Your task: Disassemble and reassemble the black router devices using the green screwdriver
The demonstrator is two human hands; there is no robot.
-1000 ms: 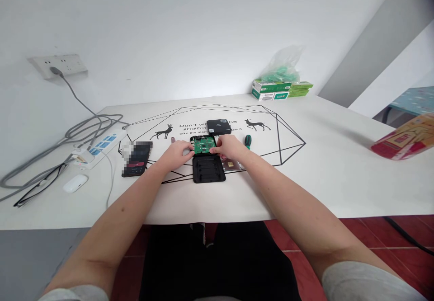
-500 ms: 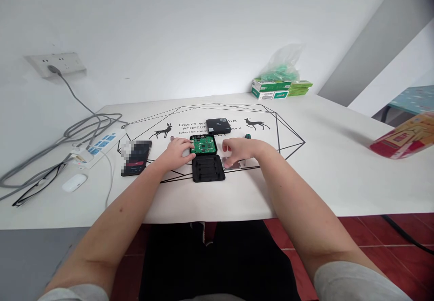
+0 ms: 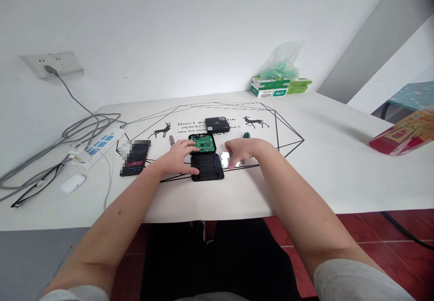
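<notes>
An open black box with a green circuit board (image 3: 205, 144) lies in the middle of the table. In front of it is a black cover (image 3: 212, 167), inner side up. My left hand (image 3: 178, 157) is open, its fingertips over the board's left edge and its thumb at the cover's left side. To the right, my right hand (image 3: 242, 151) has its thumb and curled fingers on a shiny metal plate (image 3: 224, 159), partly hidden beneath the hand. Behind my right hand shows the green handle of a tool (image 3: 247, 135). A purplish handle (image 3: 171, 140) lies beyond my left hand.
A closed black box (image 3: 217, 124) sits behind the board. On the left are a phone (image 3: 137, 156), a white earphone case (image 3: 73, 183), glasses (image 3: 37, 185) and a power strip (image 3: 105, 143) with cables. Green boxes (image 3: 271, 86) stand by the wall; a red-yellow bag (image 3: 402, 134) is at right.
My left hand has spread, its thumb moving down onto the cover's side. My right hand has moved slightly right, and the metal plate now shines brightly. The purplish handle shows more.
</notes>
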